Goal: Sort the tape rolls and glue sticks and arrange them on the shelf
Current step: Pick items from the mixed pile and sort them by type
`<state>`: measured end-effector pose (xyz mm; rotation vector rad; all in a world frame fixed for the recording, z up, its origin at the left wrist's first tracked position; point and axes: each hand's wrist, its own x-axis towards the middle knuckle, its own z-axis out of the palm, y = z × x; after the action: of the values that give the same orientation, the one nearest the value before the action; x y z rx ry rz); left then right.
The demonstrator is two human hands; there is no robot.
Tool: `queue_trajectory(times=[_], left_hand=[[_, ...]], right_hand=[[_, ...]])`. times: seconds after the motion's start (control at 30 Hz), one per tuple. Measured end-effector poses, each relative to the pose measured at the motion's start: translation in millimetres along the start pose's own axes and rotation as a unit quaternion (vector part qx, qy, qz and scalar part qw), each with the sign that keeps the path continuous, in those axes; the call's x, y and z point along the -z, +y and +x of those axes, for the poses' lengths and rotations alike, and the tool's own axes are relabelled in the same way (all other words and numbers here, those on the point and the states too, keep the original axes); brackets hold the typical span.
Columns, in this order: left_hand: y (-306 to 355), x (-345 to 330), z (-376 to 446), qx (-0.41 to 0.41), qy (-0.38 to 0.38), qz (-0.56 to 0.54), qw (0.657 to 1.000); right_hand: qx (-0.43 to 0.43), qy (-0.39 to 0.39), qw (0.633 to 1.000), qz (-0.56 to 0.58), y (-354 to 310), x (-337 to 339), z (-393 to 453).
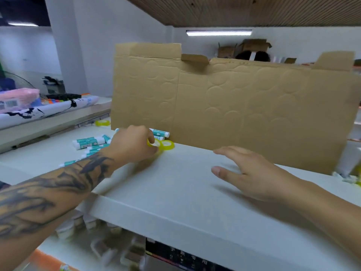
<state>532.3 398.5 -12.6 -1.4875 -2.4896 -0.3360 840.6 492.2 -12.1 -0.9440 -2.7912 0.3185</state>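
A small yellow-green ring-shaped tape roll (154, 143) is pinched in the fingers of the left hand (132, 142), just above the white shelf top (175, 188). A second yellow-green tape roll (167, 145) lies flat on the shelf touching it, close against the upright flattened brown cardboard sheet (234, 106). Teal-and-white glue sticks (88, 142) lie scattered behind the left wrist, and a third tape roll (102, 123) sits farther back. The right hand (252, 173) hovers low over the shelf, fingers spread and empty.
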Motion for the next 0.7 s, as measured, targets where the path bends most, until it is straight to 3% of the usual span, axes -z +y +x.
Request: queue_trajectory(times=[0.13,0.37,0.53,0.7], left_hand=[[9,7,-9,-0.088,0.018,-0.122,0.988],[70,11,-34,-0.218,-0.051,-0.341,0.913],[128,21,-56,-0.284,-0.121,-0.405,0.861],[191,23,-74,-0.312,-0.171,-0.463,0.812]], right_hand=[[-0.015,0.049,0.999,0.013,-2,2,-11],[-0.028,0.15,0.987,0.051,1,14,-44],[-0.033,0.236,0.962,0.131,12,26,-85],[-0.04,0.249,0.955,0.158,44,30,-133]])
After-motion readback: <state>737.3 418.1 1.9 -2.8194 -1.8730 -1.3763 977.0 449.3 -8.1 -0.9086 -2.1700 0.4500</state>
